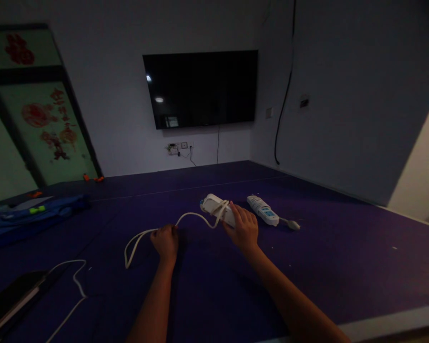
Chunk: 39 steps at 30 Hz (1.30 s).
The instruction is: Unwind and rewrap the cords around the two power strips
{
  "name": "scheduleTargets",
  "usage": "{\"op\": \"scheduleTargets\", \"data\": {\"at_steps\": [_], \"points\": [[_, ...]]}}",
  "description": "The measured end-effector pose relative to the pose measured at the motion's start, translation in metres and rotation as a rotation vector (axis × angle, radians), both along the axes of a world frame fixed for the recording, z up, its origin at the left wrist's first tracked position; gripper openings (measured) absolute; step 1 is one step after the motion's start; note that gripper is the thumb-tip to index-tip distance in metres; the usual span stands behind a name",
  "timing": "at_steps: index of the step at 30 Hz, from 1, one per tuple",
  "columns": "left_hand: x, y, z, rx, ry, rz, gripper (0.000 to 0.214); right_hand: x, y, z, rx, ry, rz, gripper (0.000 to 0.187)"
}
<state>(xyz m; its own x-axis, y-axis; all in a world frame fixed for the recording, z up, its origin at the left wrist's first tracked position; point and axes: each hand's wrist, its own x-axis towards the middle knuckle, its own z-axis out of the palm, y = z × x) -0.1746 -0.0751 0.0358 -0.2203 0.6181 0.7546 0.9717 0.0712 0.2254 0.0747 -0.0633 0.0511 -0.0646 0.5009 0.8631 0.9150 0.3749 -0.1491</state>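
Observation:
A white power strip (216,206) lies on the purple floor mat (214,295), with its cream cable (186,219) wound once round it. My right hand (243,229) rests on the strip's near end, fingers curled over it. My left hand (165,242) is closed in a fist on the cable, which loops away to the left on the mat. A second white power strip (263,209) with a blue label lies just right of my right hand, its plug (292,224) beside it.
A wall-mounted black TV (202,88) hangs ahead above a wall socket (178,146). Blue fabric (32,216) lies at the left. A dark flat device (12,297) with a thin white wire (76,281) sits at the lower left. A glass door with red decorations (46,124) stands at the left.

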Motion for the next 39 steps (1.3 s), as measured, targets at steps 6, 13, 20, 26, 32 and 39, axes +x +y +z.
{"op": "scheduleTargets", "data": {"at_steps": [6,13,20,26,32,39], "points": [[0.002,0.001,-0.001,-0.016,0.022,0.013,0.024,0.005,0.013,-0.007,-0.081,0.081,-0.104,0.058],[0.025,0.000,0.003,0.057,0.108,-0.127,0.033,0.005,0.012,-0.008,-0.122,0.029,-0.104,0.051],[0.060,-0.014,0.000,0.153,0.311,-0.480,0.030,-0.005,0.005,-0.007,-0.096,0.020,-0.030,0.050],[0.084,-0.026,-0.006,0.101,0.295,-0.625,0.014,-0.022,-0.009,-0.005,-0.102,-0.017,0.041,0.052],[0.084,-0.025,0.001,0.150,0.265,-0.570,0.016,-0.020,-0.008,-0.004,-0.131,-0.017,0.042,0.052],[0.046,-0.017,0.016,0.355,0.185,-0.339,0.015,-0.007,0.002,-0.004,-0.107,-0.156,0.136,0.050]]}}
